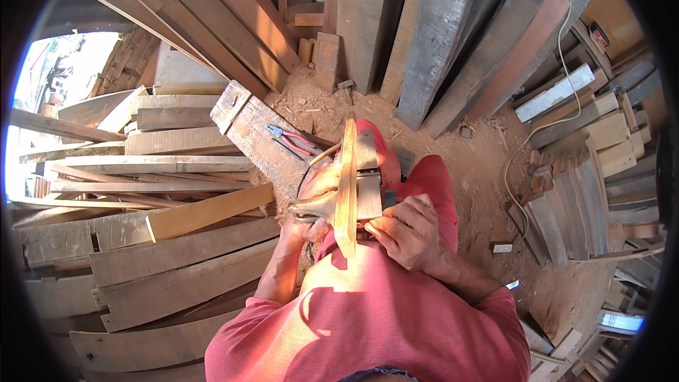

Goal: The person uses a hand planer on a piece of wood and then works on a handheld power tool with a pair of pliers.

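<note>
Pale wood, the plank already stands just beside the block; what remains doesn't show. Right hand is closed on the block's near end; whether the left hand grips, I cannot tell.

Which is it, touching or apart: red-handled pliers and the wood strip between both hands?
Apart. The head view shows the pliers lying on the weathered board, with a visible gap to the wood strip.

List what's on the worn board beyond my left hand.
On the worn board: a crosspiece, red-handled pliers and a slim dark tool. Its near end, toward your left hand, is covered; anything there cannot be seen.
</note>
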### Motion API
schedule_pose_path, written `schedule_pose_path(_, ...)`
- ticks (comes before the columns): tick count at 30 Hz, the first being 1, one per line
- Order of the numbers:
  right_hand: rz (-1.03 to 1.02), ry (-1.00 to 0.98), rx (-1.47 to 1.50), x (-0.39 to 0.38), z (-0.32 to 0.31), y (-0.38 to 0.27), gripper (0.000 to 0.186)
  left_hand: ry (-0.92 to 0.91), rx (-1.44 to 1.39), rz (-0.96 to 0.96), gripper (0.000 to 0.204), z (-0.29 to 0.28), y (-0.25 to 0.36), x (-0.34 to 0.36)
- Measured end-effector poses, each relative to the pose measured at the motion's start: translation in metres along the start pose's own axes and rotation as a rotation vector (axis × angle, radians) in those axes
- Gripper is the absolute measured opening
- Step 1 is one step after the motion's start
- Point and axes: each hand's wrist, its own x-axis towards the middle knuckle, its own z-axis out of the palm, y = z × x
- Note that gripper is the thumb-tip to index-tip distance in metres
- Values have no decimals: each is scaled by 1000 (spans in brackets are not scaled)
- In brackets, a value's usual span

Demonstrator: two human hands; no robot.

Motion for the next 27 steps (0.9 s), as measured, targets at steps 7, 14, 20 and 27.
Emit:
schedule_pose_path(7, 81, 117, -106, 31, 3, 15, 25, 151, -78, -153, 36, 6, 1, 21)
schedule_pose_path(14, 128, 174, -171, 42, 3, 24, 25, 172, -58, -185, 20, 10, -7, 46)
schedule_pose_path(20, 104, 241, -155, 45, 16, 33, 24, 184, -117, -235, 22, 12, -10, 53)
schedule_pose_path(27, 91, 214, -133, 56, 19, 34, 20, 201, -178, -227, 29, 9, -24, 45)
